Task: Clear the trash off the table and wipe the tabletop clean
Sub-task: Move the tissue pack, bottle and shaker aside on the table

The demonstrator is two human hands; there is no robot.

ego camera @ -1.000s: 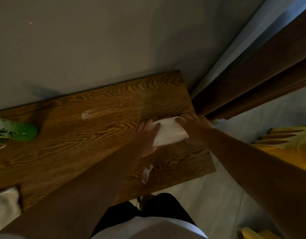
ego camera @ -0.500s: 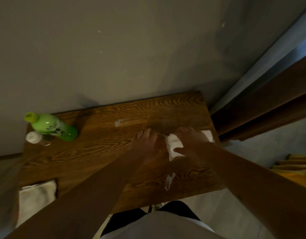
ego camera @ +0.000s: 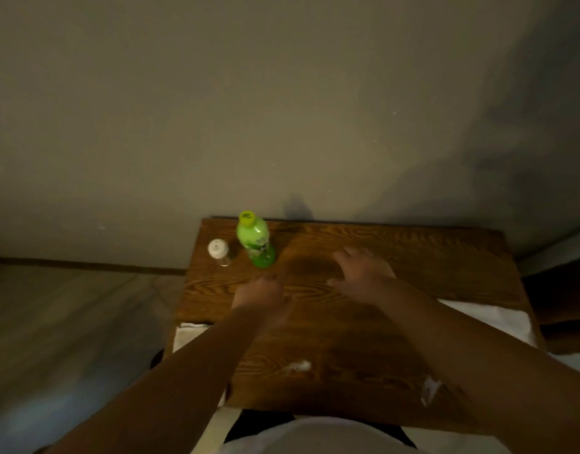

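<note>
The wooden table (ego camera: 429,257) stands against a grey wall. My left hand (ego camera: 260,291) rests near the table's left middle, just in front of an upright green bottle (ego camera: 254,239), with nothing in it. My right hand (ego camera: 360,273) hovers flat over the middle with fingers spread and holds nothing. A white tissue (ego camera: 491,317) lies at the right edge, partly hidden by my right forearm. Two small white scraps (ego camera: 298,365) (ego camera: 429,389) lie near the front edge. A white cloth (ego camera: 190,335) sits at the front left corner.
A small clear bottle with a white cap (ego camera: 218,252) stands left of the green bottle, near the table's left edge. Pale floor (ego camera: 69,322) stretches to the left. Dark wooden furniture (ego camera: 563,299) borders the table's right side.
My right hand let go of the white tissue and moved left, off it. My left hand also shifted left toward the green bottle. The view swung left, bringing the bottles toward the centre.
</note>
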